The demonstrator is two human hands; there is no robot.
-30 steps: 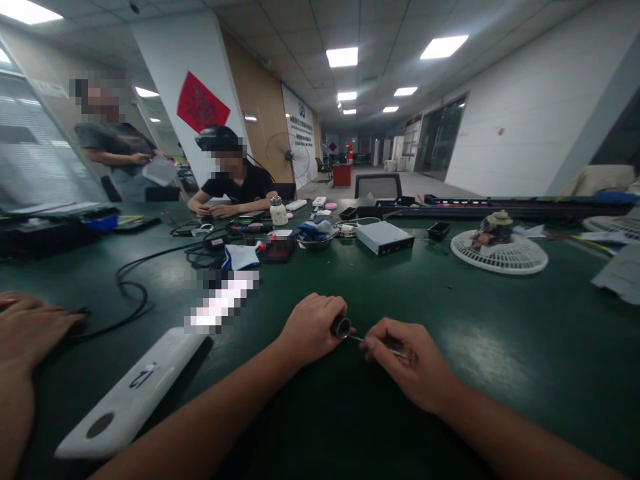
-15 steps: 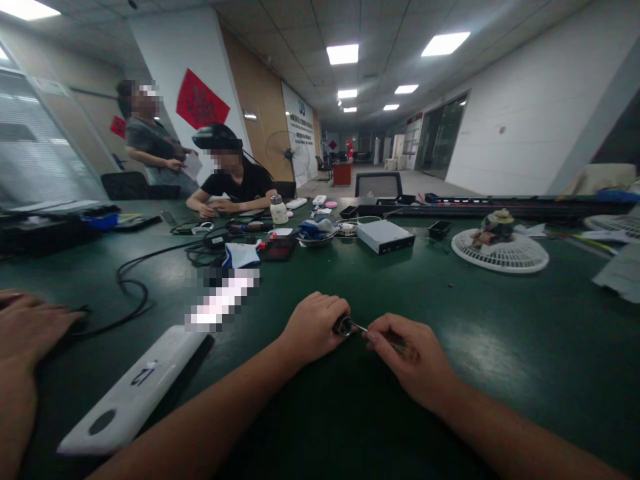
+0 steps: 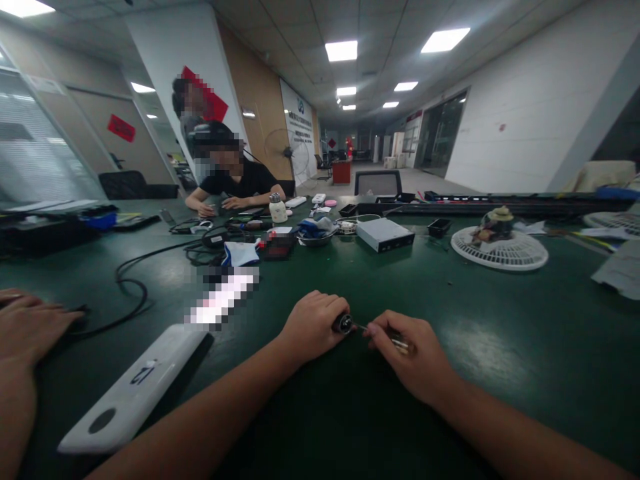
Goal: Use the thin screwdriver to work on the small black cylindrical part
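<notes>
My left hand (image 3: 311, 328) is closed around a dark cylinder, whose round metal-rimmed end (image 3: 345, 324) faces my right hand. Most of that cylinder is hidden inside the fist. In my right hand (image 3: 423, 350) is a screwdriver (image 3: 400, 343) with a thin metal shaft and an amber, see-through handle, pinched between thumb and fingers. Its shaft points left at the cylinder's open end; whether the tip touches it I cannot tell. Both hands are low over the green table (image 3: 320, 273).
A long white device (image 3: 160, 373) lies beside my left forearm. Another person's hand (image 3: 37, 327) rests at the far left near a black cable (image 3: 145, 293). Farther back are a grey disc drive (image 3: 385, 233), a white fan grille (image 3: 500, 250), a bottle (image 3: 278, 210) and a seated person (image 3: 240, 180).
The screwdriver's handle has turned slightly in my right hand, and the cylinder's end has tilted a little. In the background, the standing person has moved right, behind the seated one.
</notes>
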